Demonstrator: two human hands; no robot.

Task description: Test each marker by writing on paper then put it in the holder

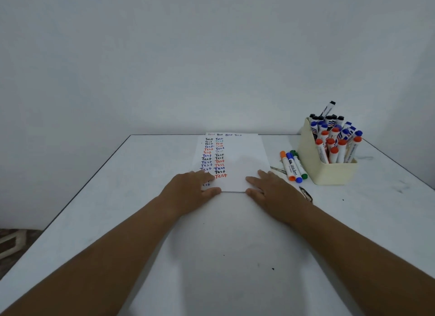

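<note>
Evidently both the left hand [188, 189] and right hand [273, 193] lay flat, fingers straight and gripping nothing, pinning the paper [240, 160] for writing, while three markers [293, 166] waited beside the holder [327, 172].

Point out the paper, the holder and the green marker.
paper [244, 155]: head view, blank right half of the sheet.
holder [329, 172]: head view, cream front wall.
green marker [298, 163]: head view, white barrel, lying beside the holder.

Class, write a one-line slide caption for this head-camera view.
Both hands, left and right, rest flat on the test paper; three markers lie beside the full holder.
</note>
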